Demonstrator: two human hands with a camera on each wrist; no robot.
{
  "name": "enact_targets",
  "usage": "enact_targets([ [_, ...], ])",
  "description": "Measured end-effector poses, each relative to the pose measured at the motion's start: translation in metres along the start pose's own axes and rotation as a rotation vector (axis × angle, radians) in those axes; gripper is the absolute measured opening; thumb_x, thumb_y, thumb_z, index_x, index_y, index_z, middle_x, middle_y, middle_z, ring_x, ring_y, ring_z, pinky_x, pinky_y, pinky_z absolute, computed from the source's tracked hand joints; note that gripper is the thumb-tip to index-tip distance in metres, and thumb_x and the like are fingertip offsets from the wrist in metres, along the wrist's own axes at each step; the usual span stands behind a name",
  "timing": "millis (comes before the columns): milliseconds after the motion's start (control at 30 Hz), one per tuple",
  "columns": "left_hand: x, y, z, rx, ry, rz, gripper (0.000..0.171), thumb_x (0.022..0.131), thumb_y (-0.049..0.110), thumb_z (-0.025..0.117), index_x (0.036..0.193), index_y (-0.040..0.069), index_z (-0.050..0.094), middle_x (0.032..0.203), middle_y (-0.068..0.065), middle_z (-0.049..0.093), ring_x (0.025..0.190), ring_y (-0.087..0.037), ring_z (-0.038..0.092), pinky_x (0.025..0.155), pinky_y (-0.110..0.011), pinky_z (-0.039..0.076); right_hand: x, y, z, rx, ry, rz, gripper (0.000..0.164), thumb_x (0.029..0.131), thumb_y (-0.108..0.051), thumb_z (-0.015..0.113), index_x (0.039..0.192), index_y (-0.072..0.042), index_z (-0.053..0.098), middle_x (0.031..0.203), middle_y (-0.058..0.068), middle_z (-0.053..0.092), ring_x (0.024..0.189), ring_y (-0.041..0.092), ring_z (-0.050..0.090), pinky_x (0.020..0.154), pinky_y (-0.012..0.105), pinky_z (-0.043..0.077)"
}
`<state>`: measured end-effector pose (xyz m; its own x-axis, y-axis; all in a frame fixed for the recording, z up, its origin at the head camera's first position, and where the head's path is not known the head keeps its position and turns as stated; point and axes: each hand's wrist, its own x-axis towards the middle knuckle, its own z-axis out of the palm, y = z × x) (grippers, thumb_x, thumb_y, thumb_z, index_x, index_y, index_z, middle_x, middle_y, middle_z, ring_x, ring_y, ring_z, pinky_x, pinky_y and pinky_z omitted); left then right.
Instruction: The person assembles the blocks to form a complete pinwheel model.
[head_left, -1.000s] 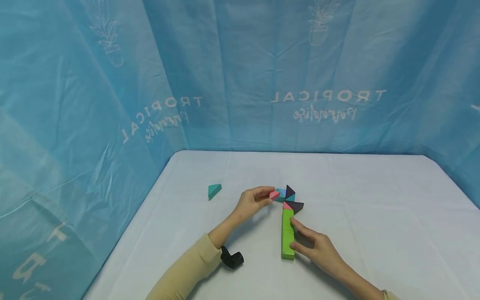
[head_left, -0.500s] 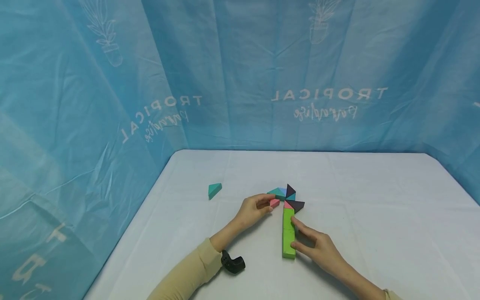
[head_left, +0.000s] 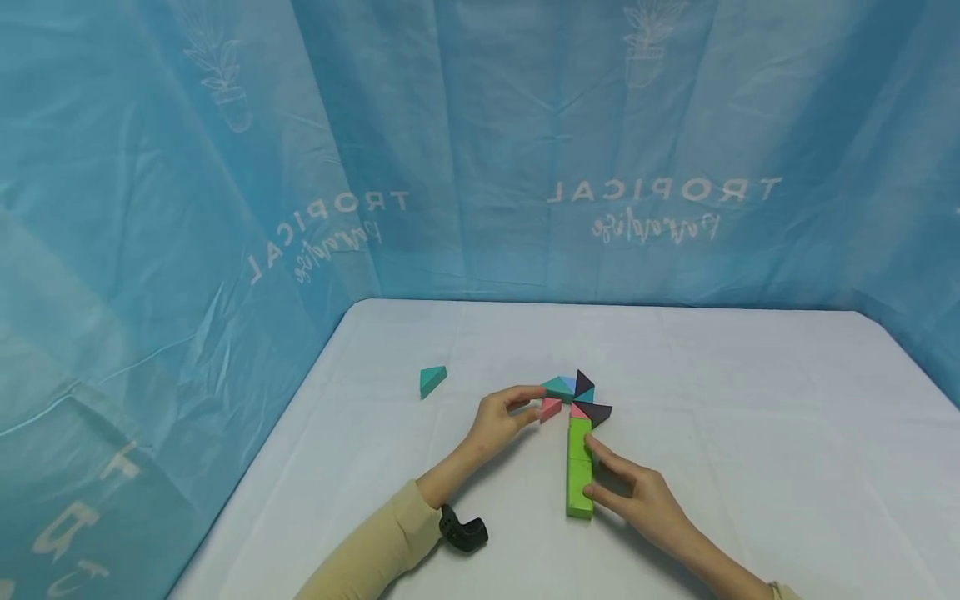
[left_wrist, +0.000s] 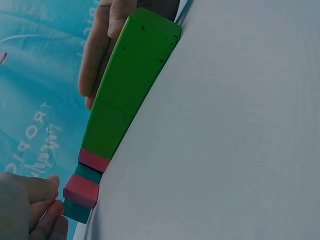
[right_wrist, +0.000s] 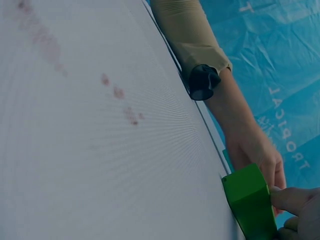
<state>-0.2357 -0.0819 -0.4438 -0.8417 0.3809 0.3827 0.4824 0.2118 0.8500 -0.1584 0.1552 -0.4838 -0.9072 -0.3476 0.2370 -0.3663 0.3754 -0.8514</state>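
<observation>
A pinwheel of triangular blocks lies on the white cloth in the head view: a teal block (head_left: 558, 387), black blocks (head_left: 597, 413) and small blue and pink pieces. Below it runs a straight column of two green blocks (head_left: 580, 467). A pink triangular block (head_left: 551, 408) sits just below the teal one. My left hand (head_left: 498, 423) has its fingertips at the teal block's left tip, its thumb beside the pink block. In the left wrist view a small gap shows between thumb and pink block (left_wrist: 81, 190). My right hand (head_left: 637, 492) rests index finger and thumb against the green column's right side.
A loose teal triangular block (head_left: 432, 380) lies to the left on the white table (head_left: 750, 400). A black wrist camera (head_left: 463, 532) sticks out from the left sleeve (head_left: 382, 542). Blue curtains (head_left: 480, 150) hang behind and beside the table.
My left hand has brought the pink block from in front of the teal block down to below it, and its fingers have come off it. The right hand stays at the green blocks.
</observation>
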Motion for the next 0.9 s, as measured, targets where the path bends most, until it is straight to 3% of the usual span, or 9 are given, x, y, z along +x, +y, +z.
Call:
enact_targets([
  [200, 0.001, -0.011, 0.006, 0.039, 0.01, -0.005, 0.029, 0.086, -0.004, 0.064, 0.115, -0.01, 0.061, 0.114, -0.021, 0.063, 0.109, -0.036, 0.057, 0.095, -0.046, 0.046, -0.001, 0.001, 0.001, 0.015, 0.006, -0.012, 0.064, 0.085, -0.033, 0.07, 0.14, -0.01, 0.046, 0.142, -0.002, 0.042, 0.128, 0.019, 0.039, 0.1, 0.015, 0.032],
  [400, 0.006, -0.038, 0.012, 0.125, 0.042, 0.008, 0.03, 0.085, 0.005, 0.068, 0.115, 0.0, 0.065, 0.113, -0.009, 0.066, 0.106, -0.023, 0.061, 0.092, -0.032, 0.049, 0.0, 0.0, 0.001, 0.026, 0.003, -0.02, 0.064, 0.085, -0.032, 0.07, 0.14, -0.009, 0.046, 0.142, -0.001, 0.042, 0.128, 0.02, 0.039, 0.1, 0.015, 0.031],
  [633, 0.013, -0.042, 0.017, 0.151, 0.059, 0.021, 0.028, 0.085, 0.005, 0.069, 0.113, 0.003, 0.067, 0.111, -0.006, 0.067, 0.104, -0.018, 0.061, 0.091, -0.026, 0.049, 0.0, -0.001, 0.001, 0.034, -0.006, -0.024, 0.064, 0.085, -0.031, 0.07, 0.14, -0.008, 0.045, 0.143, 0.001, 0.041, 0.129, 0.021, 0.039, 0.1, 0.015, 0.031],
  [900, 0.017, -0.044, 0.023, 0.169, 0.055, 0.052, 0.026, 0.086, 0.007, 0.068, 0.112, 0.003, 0.068, 0.11, -0.006, 0.067, 0.103, -0.016, 0.062, 0.091, -0.028, 0.049, 0.0, 0.001, 0.0, 0.012, -0.003, -0.01, 0.065, 0.085, -0.033, 0.07, 0.14, -0.009, 0.045, 0.143, 0.0, 0.041, 0.128, 0.021, 0.04, 0.1, 0.016, 0.031],
])
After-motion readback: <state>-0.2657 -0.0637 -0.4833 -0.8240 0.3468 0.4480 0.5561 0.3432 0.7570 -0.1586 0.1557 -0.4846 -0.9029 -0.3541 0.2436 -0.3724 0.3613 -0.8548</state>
